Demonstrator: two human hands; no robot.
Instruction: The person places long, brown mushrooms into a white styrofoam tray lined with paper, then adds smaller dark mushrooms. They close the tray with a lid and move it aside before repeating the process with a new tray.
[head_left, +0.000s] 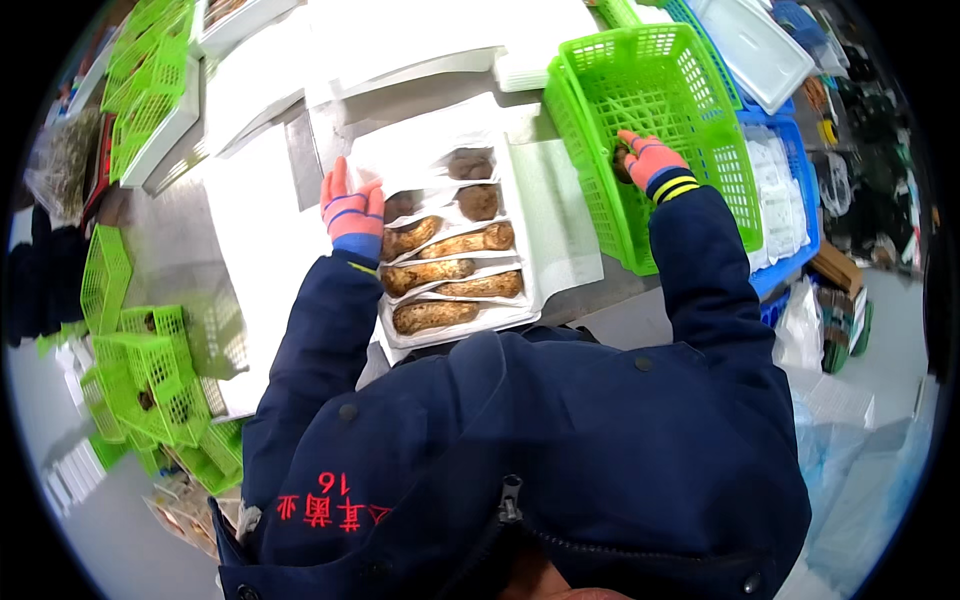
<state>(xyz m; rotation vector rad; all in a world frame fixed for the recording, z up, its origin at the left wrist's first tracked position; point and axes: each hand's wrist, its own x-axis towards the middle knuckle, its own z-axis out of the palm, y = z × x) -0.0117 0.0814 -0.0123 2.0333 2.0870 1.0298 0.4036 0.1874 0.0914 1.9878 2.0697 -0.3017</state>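
Note:
A white foam box (534, 247) lies in front of me, lined with white paper. Several matsutake-like mushrooms (435, 316) with mottled tan stems rest in it, separated by paper folds. Darker brown mushroom caps (478, 201) show towards its far side. My left hand (354, 206), in a pink and blue glove, is at the box's left edge beside the paper, fingers apart and holding nothing. Inside a green plastic basket (637, 259) on the right, my gloved right hand (654, 161) grips a brown mushroom (622, 163), partly hidden by the fingers.
White paper sheets (247, 247) cover much of the metal table (161, 232). A blue crate (802, 187) with white packs stands right of the green basket. More green baskets (146, 360) are stacked at the left. A translucent white tray (757, 56) lies at the far right.

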